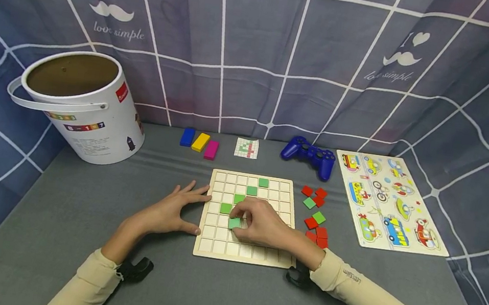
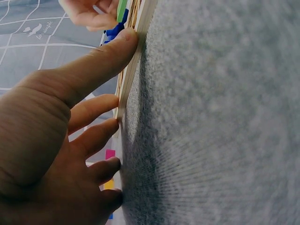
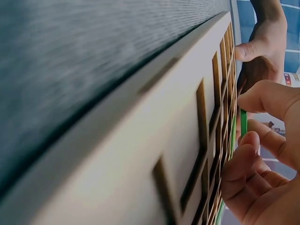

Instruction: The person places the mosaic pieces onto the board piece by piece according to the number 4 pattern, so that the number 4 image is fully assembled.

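A pale wooden grid board (image 1: 212, 246) lies on the table, with several green square tiles set in a slanting line of its cells. My right hand (image 1: 263, 223) pinches a green square tile (image 1: 233, 223) between thumb and fingers over the left part of the board. Seen from the right wrist, that tile (image 3: 243, 123) stands close above the grid. My left hand (image 1: 167, 209) spreads its fingers along the board's left edge, with the thumb (image 2: 126, 40) and a fingertip touching the side in the left wrist view.
Loose red tiles (image 1: 322, 233) and a few green ones lie right of the board. Behind it are blue, yellow and magenta blocks (image 1: 211, 150), a small pattern card (image 1: 246, 148) and a blue game controller (image 1: 309, 156). A white bucket (image 1: 102, 139) stands left, a picture puzzle board (image 1: 381, 242) right.
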Action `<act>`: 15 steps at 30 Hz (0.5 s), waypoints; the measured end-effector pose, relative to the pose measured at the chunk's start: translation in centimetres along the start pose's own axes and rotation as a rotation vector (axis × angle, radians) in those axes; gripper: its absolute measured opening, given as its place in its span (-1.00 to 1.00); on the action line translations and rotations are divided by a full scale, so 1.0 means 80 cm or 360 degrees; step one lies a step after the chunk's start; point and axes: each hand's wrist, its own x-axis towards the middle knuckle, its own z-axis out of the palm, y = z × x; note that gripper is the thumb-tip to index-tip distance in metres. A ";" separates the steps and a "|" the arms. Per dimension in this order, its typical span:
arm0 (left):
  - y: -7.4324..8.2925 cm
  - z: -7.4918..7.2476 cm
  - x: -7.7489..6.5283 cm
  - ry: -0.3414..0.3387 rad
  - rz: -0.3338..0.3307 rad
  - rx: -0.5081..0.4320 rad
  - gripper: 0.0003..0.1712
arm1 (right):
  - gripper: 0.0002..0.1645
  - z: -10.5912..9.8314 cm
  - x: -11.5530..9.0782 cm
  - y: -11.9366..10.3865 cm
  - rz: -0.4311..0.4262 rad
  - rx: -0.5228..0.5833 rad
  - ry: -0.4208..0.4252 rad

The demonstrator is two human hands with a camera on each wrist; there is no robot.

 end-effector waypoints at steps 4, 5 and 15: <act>0.001 -0.001 0.001 0.0005 0.0020 0.0003 0.01 | -0.76 0.005 0.010 -0.003 0.0015 -0.0051 -0.0039; 0.001 -0.001 0.001 0.0006 0.0022 0.0004 0.01 | -0.75 0.006 0.012 -0.004 0.0021 -0.0068 -0.0051; 0.000 0.000 0.000 0.0001 0.0010 0.0016 0.00 | -0.77 0.011 0.028 -0.011 0.0056 -0.0174 -0.0133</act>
